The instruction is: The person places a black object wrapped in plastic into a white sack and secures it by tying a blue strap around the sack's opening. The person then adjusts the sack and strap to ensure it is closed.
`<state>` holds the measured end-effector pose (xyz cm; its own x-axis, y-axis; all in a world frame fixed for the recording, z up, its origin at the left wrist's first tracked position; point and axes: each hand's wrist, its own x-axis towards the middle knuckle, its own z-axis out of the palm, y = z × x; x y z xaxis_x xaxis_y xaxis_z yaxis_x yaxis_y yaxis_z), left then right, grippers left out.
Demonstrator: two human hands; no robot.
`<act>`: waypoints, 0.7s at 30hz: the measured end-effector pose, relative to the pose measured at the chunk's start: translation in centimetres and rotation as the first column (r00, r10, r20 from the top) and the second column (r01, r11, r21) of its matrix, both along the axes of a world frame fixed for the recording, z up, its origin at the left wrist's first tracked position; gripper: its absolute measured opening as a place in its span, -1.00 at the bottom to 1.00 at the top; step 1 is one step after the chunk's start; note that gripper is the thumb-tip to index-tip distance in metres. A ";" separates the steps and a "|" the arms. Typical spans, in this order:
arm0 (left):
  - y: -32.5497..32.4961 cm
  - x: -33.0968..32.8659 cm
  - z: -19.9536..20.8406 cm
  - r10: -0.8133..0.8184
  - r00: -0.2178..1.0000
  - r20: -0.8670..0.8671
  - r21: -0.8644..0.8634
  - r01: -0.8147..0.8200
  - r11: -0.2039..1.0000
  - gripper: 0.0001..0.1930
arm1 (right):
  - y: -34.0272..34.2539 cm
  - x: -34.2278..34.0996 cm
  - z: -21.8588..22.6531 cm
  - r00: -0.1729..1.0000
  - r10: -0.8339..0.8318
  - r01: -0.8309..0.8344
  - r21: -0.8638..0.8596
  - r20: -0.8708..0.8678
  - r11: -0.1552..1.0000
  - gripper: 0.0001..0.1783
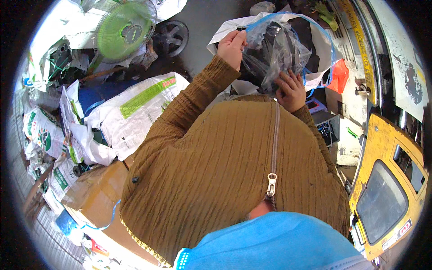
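Observation:
A white sack with a blue strip around its mouth stands in front of me. Inside it lies a clear plastic bag with dark contents showing through, their kind hidden by the creased film. My left hand is closed at the left side of the sack's mouth, pinching the edge of the clear plastic bag. At the near side of the opening, my right hand rests on the film with its fingers stretched out and a little apart.
To the left are a green fan, a black wheel, a filled white sack and a cardboard box. On the right stands a machine with a yellow panel. An orange-red piece lies beside the sack.

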<state>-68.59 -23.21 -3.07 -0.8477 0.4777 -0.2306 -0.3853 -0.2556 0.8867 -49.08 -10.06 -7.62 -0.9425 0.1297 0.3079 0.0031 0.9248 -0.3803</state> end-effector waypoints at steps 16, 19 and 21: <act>-1.0 2.9 -0.8 -0.152 0.962 -0.227 -0.167 0.115 0.979 -0.76 | 0.3 0.3 -0.6 0.999 -0.019 0.020 0.005 -0.040 1.000 -0.60; -1.6 2.8 -1.9 -0.249 0.871 -0.424 -0.211 0.172 0.962 -0.80 | 0.1 0.0 -0.3 0.999 -0.038 0.038 0.000 -0.021 0.999 -0.60; -2.0 2.1 -2.9 -0.264 0.704 -0.659 -0.214 0.161 0.963 -0.84 | -0.2 -0.4 0.1 0.999 -0.052 0.052 -0.026 -0.012 0.998 -0.64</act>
